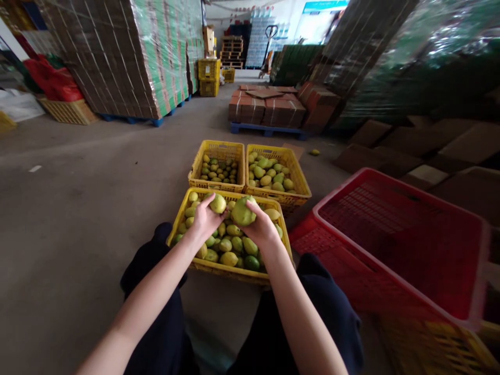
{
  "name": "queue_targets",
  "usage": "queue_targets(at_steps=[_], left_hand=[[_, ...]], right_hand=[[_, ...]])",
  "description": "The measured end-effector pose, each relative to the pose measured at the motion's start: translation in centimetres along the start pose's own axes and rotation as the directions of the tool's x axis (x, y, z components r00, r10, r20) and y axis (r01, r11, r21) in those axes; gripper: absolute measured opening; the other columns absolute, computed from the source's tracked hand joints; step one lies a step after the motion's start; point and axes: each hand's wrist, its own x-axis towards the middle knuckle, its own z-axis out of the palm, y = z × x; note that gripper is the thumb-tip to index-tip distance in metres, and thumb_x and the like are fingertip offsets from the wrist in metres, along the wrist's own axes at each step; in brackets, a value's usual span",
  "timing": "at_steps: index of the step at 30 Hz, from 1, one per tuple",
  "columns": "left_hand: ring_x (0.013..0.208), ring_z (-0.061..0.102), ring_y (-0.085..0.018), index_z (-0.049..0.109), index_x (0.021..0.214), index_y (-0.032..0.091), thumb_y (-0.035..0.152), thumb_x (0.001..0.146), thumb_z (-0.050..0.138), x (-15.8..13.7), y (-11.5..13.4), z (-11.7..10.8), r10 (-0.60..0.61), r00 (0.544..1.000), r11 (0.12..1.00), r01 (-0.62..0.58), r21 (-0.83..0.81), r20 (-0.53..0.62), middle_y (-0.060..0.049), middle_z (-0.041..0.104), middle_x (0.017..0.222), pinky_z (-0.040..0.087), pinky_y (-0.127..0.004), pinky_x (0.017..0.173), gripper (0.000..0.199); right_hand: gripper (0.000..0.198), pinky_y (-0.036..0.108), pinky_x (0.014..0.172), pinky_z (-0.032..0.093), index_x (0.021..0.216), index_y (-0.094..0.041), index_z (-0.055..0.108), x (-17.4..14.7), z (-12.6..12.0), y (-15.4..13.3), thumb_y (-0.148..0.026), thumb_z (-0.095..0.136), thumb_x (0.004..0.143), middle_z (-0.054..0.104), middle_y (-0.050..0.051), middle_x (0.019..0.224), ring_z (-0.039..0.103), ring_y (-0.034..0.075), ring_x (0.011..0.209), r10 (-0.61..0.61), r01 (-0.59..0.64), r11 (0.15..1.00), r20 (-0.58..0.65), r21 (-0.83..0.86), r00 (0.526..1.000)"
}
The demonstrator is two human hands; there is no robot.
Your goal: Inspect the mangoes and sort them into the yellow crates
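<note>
My left hand (205, 217) is closed around a yellow-green lemon (217, 203). Beside it, my right hand (261, 225) grips a larger, greener lemon (242, 211) with a bumpy skin. Both hands are over the near yellow crate (234, 276), which holds many lemons in yellow and green, among them a dark green one (252, 263). Behind stand two more yellow crates: the left one (222, 147) has small lemons low inside, and the right one (300, 179) has larger pale green ones.
A red crate (344, 271) stands to my right, on a yellow crate (437, 346). Flattened cardboard (433, 140) lies behind it. One lemon (314, 152) is on the floor. Cartons on a blue pallet (269, 130) and tall wrapped stacks (164, 57) stand farther back.
</note>
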Motion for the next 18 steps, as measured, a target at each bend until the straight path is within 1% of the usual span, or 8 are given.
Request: queue_targets(at_steps=[2,4,6,8,10,14,16,18], left_hand=[[0.065,0.065,-0.014,0.061,0.081,0.017,0.02,0.097,0.048,0.0,0.1,0.2,-0.008,0.998,1.0,0.008,-0.003,0.064,-0.004,0.065,0.071,0.056,-0.023,0.059,0.021],[0.068,0.067,-0.014,0.063,0.086,0.015,0.024,0.099,0.047,0.0,0.2,0.2,-0.02,0.992,1.0,0.017,0.021,0.124,-0.006,0.069,0.079,0.058,-0.022,0.06,0.023],[0.062,0.065,-0.012,0.065,0.092,0.014,0.03,0.1,0.051,0.2,0.1,0.0,-0.034,0.989,0.998,0.027,0.053,0.147,-0.007,0.07,0.08,0.055,-0.018,0.052,0.023],[0.05,0.058,-0.009,0.066,0.096,0.014,0.036,0.099,0.054,0.5,0.0,-0.4,-0.037,0.992,0.997,0.028,0.077,0.12,-0.005,0.068,0.075,0.047,-0.014,0.04,0.026],[0.043,0.051,-0.006,0.066,0.099,0.014,0.041,0.101,0.05,0.7,-0.2,-0.8,-0.047,0.996,0.996,0.04,0.084,0.081,-0.003,0.066,0.069,0.041,-0.013,0.035,0.032],[0.05,0.058,-0.007,0.066,0.104,0.013,0.046,0.105,0.033,0.4,-0.1,-0.9,-0.136,0.987,0.99,0.134,0.032,0.081,-0.005,0.068,0.074,0.048,-0.011,0.043,0.046],[0.055,0.061,-0.008,0.066,0.104,0.013,0.046,0.105,0.035,0.0,0.2,-0.7,-0.138,0.984,0.99,0.139,-0.001,0.114,-0.005,0.069,0.078,0.052,-0.011,0.047,0.045],[0.052,0.059,-0.006,0.066,0.099,0.014,0.04,0.104,0.043,-0.3,0.4,-0.4,-0.103,0.987,0.995,0.104,-0.006,0.125,-0.003,0.068,0.077,0.051,-0.01,0.046,0.035]], right_hand=[[0.01,0.026,0.061,0.058,0.086,-0.022,0.068,0.1,-0.4,-0.2,-0.018,0.059,0.087,0.074,-0.001,0.075,0.068,0.015,0.066,0.028,-0.026,0.999,0.064,-0.027,0.998],[0.01,0.026,0.059,0.058,0.088,-0.021,0.069,0.2,-0.7,-0.4,-0.025,0.06,0.089,0.076,0.001,0.077,0.07,0.017,0.068,0.029,-0.025,0.999,0.105,-0.041,0.994],[0.01,0.027,0.059,0.059,0.09,-0.021,0.07,0.3,-1.0,-0.6,-0.029,0.065,0.087,0.077,0.001,0.079,0.072,0.018,0.071,-0.008,0.014,0.999,0.13,-0.047,0.992],[0.011,0.028,0.063,0.061,0.091,-0.02,0.07,0.4,-1.1,-0.5,-0.029,0.068,0.086,0.077,0.002,0.081,0.074,0.019,0.075,-0.041,0.047,0.998,0.157,-0.034,0.987],[0.013,0.03,0.067,0.062,0.092,-0.018,0.07,0.5,-1.1,-0.4,-0.03,0.068,0.086,0.077,0.003,0.081,0.075,0.021,0.078,-0.033,0.035,0.999,0.171,-0.009,0.985],[0.021,0.035,0.063,0.063,0.094,-0.017,0.068,0.4,-0.6,-0.1,-0.036,0.059,0.092,0.076,0.005,0.078,0.076,0.024,0.077,0.048,-0.048,0.999,0.089,-0.002,0.995],[0.02,0.035,0.059,0.063,0.092,-0.018,0.067,0.2,-0.1,-0.1,-0.034,0.055,0.093,0.075,0.004,0.073,0.075,0.023,0.074,0.047,-0.047,0.999,0.012,-0.01,0.999],[0.021,0.033,0.055,0.062,0.09,-0.018,0.066,-0.2,0.5,-0.2,-0.033,0.052,0.094,0.073,0.003,0.068,0.073,0.022,0.069,0.031,-0.032,0.999,-0.047,-0.015,0.998]])
